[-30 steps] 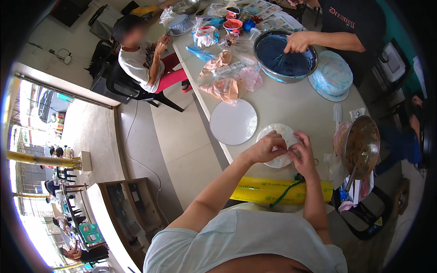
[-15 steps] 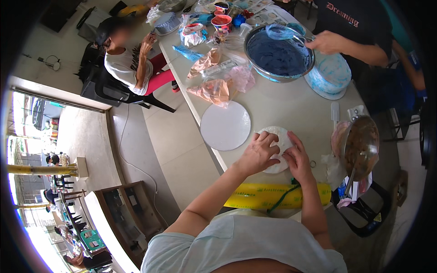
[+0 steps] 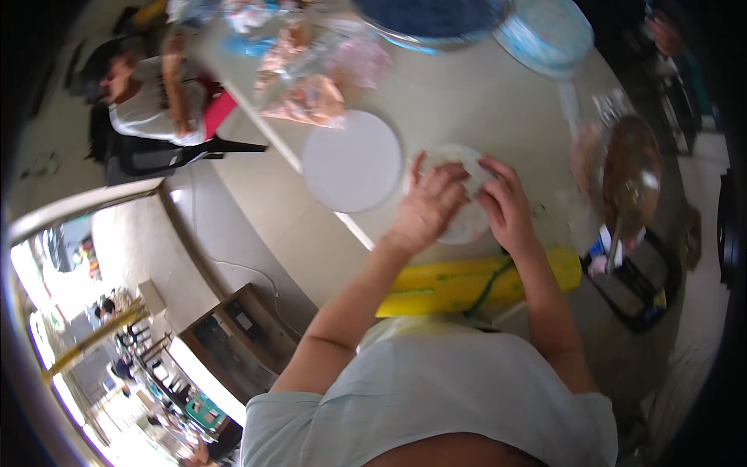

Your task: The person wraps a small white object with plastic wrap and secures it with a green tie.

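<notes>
A small round whitish disc (image 3: 465,227) lies on the table in front of me, slightly blurred. My left hand (image 3: 432,202) rests over its left and upper part with the fingers bent and spread. At the disc's right edge is my right hand (image 3: 507,201), its thumb and fingers apart over the rim. No separate thing shows in either hand, though my fingers hide much of the disc. A larger pale round board (image 3: 352,161) lies just left of it.
A yellow roll (image 3: 436,286) with a green cord lies at the near edge. Piping bags (image 3: 315,100) sit far left. A blue-filled bowl (image 3: 436,17) and a blue-and-white cake (image 3: 546,35) stand behind. A metal bowl (image 3: 632,167) is at right. A person (image 3: 152,97) sits far left.
My view has shifted, so the table's things sit higher in the picture. My left hand's fingers have spread more over the disc; both hands stay at it. The co-worker's hand has left the blue bowl.
</notes>
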Action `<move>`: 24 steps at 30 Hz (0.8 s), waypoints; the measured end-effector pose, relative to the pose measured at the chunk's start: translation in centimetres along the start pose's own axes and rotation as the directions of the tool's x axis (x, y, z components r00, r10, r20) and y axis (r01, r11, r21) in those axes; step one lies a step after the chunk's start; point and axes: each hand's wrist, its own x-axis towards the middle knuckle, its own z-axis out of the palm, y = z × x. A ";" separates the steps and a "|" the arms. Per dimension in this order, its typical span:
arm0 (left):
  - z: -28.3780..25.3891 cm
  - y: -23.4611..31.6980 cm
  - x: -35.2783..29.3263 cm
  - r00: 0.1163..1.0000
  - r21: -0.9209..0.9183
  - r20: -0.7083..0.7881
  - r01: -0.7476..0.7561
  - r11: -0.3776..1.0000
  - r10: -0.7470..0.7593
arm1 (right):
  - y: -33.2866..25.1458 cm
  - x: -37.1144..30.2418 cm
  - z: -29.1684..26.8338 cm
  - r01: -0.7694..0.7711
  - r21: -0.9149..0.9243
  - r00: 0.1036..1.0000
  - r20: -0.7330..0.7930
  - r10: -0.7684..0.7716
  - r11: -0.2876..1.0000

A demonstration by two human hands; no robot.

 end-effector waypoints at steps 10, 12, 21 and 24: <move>-0.4 0.0 1.2 1.000 -0.108 -0.015 -0.010 0.994 0.008 | 0.3 0.1 1.0 -0.098 0.031 0.987 -0.121 0.101 0.995; -0.3 -0.3 1.2 1.000 -0.132 -0.017 -0.012 0.991 0.010 | 0.5 0.1 1.4 -0.105 0.027 0.983 -0.151 0.108 0.994; -0.4 -0.5 0.2 0.997 -0.160 -0.066 -0.044 0.986 0.034 | 0.0 -0.1 2.1 0.000 -0.137 0.982 -0.186 -0.026 0.991; -0.1 -0.3 0.4 0.997 -0.126 -0.072 -0.017 0.992 0.008 | 0.4 0.2 2.4 -0.022 -0.122 0.988 -0.156 0.003 0.992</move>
